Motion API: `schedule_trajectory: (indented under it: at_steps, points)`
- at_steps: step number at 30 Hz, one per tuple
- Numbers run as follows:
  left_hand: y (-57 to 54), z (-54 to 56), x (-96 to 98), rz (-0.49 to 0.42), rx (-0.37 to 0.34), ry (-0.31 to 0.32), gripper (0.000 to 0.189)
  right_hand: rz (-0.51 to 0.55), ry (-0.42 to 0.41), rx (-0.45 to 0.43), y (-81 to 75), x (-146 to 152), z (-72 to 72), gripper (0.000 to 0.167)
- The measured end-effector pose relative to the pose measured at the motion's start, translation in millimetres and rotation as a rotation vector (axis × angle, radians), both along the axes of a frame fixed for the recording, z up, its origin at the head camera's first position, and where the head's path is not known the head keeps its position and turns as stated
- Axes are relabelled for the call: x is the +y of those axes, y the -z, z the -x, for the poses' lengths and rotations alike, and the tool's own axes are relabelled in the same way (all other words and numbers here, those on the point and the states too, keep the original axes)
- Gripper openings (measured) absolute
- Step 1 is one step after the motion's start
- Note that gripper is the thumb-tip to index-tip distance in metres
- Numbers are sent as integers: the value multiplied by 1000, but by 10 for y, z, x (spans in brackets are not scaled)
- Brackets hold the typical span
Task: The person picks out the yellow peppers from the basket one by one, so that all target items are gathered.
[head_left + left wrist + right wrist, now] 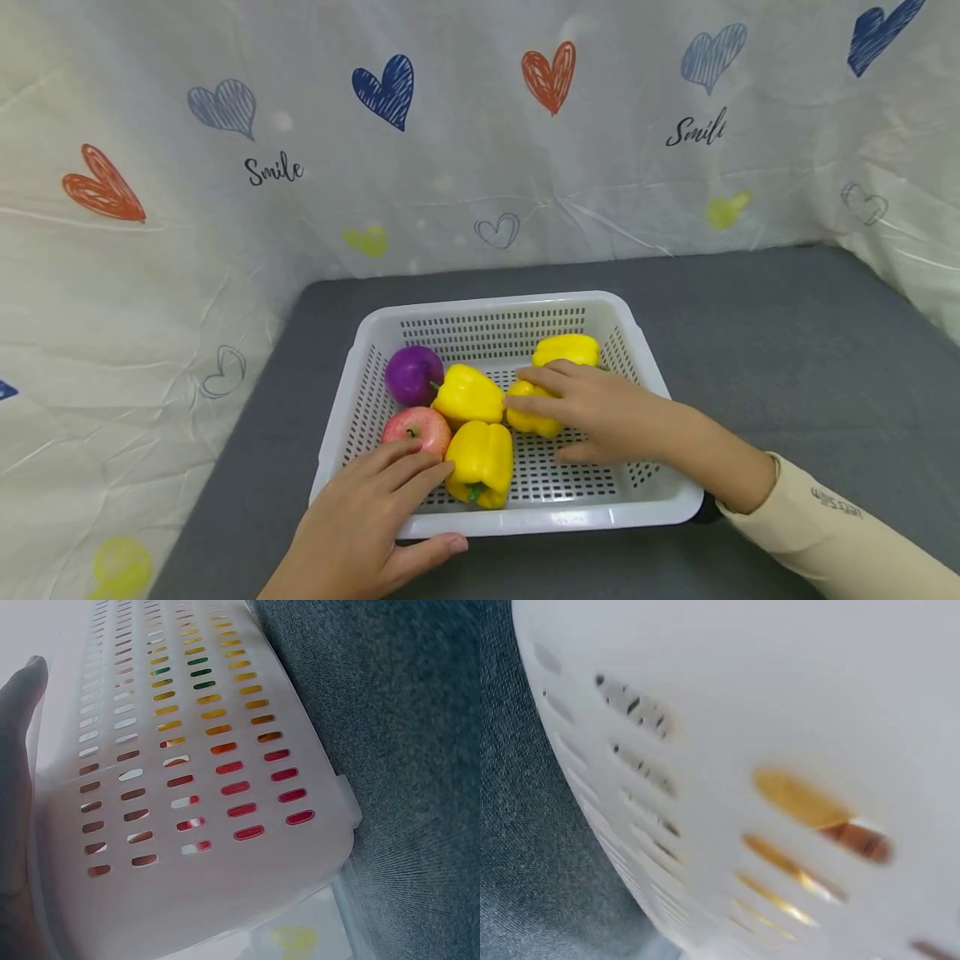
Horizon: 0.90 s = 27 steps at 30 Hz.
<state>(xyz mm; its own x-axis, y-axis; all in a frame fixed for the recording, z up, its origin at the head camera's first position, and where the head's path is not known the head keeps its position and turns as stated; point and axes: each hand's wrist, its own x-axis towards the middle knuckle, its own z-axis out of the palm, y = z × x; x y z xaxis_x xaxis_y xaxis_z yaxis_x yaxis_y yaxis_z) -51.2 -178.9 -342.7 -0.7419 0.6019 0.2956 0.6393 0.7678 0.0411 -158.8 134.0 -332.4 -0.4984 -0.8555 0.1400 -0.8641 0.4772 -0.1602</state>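
A white slotted plastic basket [517, 521] holds several yellow bell peppers, a red apple [416, 427] and a shiny purple round fruit or vegetable [414, 375]. My right hand [600, 408] reaches in over the right side. Its fairly straight fingers lie over one yellow bell pepper [534, 417], with the thumb apart below. My left hand [367, 508] crosses the front left rim, fingertips over the apple and beside the front yellow bell pepper [480, 458]. Its thumb stays outside the front rim. Both wrist views show mostly the basket wall [195, 892], with yellow and red through the slots.
Another yellow bell pepper [468, 393] lies mid-basket, and one more [566, 348] is at the back right. A dark grey cloth [765, 350] covers the table under the basket. Behind hangs a white sheet [450, 167] printed with hearts.
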Motion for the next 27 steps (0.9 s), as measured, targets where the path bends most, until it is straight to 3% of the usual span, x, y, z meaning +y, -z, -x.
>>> schedule_trajectory:
  at_steps: [5, 12, 15, 19, 23, 27]
  points:
    - [-1, -4, 0, -7, 1, 4, 65, -23, 22, -17, 3, -48, -10, 52]
    - [1, -3, 3, -9, 4, 8, 64, -266, 248, -190, -77, -91, -76, 81]
    - [-11, -1, 0, 0, -13, 0, 65, -386, 300, -161, -105, -142, -150, 78]
    - [-15, 3, -1, 5, -20, 2, 64, -474, 294, -4, -95, -170, -268, 64]
    - [-12, 3, -1, 5, -26, 1, 64, -430, 236, 91, -80, -142, -322, 60]
    - [-9, -5, 0, 6, -42, -11, 65, -247, 175, 19, -77, -105, -316, 53]
